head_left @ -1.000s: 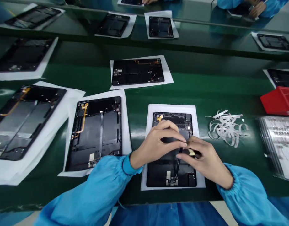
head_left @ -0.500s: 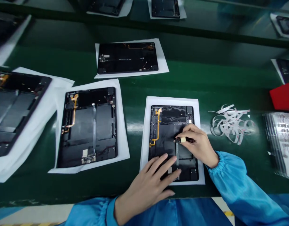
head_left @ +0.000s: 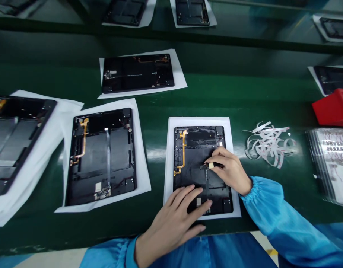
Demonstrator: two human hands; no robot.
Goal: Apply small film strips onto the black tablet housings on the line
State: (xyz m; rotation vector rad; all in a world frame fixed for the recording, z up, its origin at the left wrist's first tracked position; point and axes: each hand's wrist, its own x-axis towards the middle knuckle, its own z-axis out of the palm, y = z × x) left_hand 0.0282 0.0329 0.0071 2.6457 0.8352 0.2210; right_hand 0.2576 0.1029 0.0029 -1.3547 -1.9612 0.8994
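Note:
An opened tablet housing point(head_left: 193, 167) lies on a white sheet point(head_left: 169, 156), with an orange flex cable point(head_left: 183, 150) along its left side and a grey ribbon cable point(head_left: 206, 180) down the middle. My left hand point(head_left: 178, 214) rests with spread fingers across the housing's lower left part, holding nothing. In my right hand point(head_left: 229, 169) a short dark tool with a cream band point(head_left: 211, 165) is pinched. Its dark tip touches or hovers just over the housing, by the upper end of the ribbon cable. The tool's exact kind cannot be made out.
To the left, more opened tablet housings point(head_left: 119, 149) lie on white sheets; another point(head_left: 137, 73) sits farther back. On the right are a heap of curled white strips point(head_left: 269, 143), a red bin point(head_left: 332, 108) and stacked clear trays point(head_left: 336, 163) with small wired parts.
The whole view has shifted a little, so the bench items appear farther left. My left hand stays on the housing, and the tool's tip has moved slightly left over it.

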